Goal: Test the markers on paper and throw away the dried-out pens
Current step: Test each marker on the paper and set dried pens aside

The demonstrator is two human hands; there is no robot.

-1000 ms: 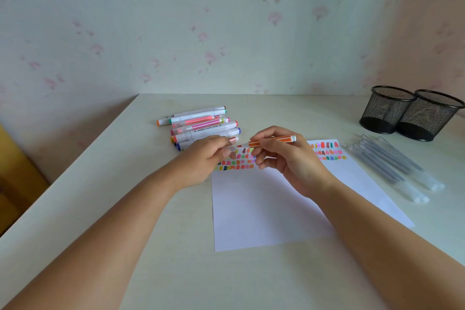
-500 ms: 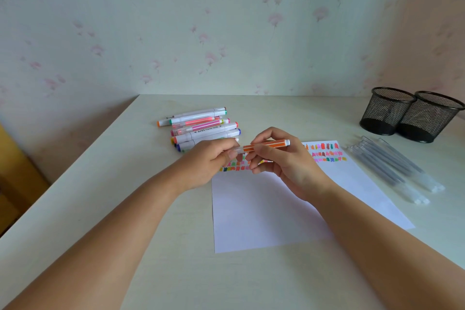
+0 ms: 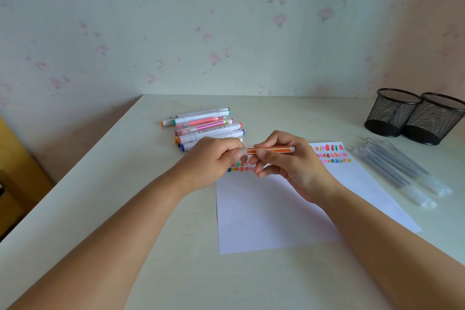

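Both hands are meeting above the far edge of a white sheet of paper [image 3: 271,214] that is lying on a pale table [image 3: 100,184]. The right hand [image 3: 289,163] is holding an orange-striped marker [image 3: 274,150] level and crosswise, with thumb and forefinger curled round its barrel and the other fingers folded loosely beneath. The left hand [image 3: 214,158] is pinching the marker's clear left end between thumb and bent forefinger, its remaining fingers tucked in. The marker is hanging just over rows of colour swatches [image 3: 332,155] that are running along the sheet's far edge. A pile of markers [image 3: 206,126] is lying just beyond the left hand. A row of grey pens [image 3: 397,168] is lying to the right of the sheet. Two black mesh cups [image 3: 392,113] are standing side by side, touching, at the far right.
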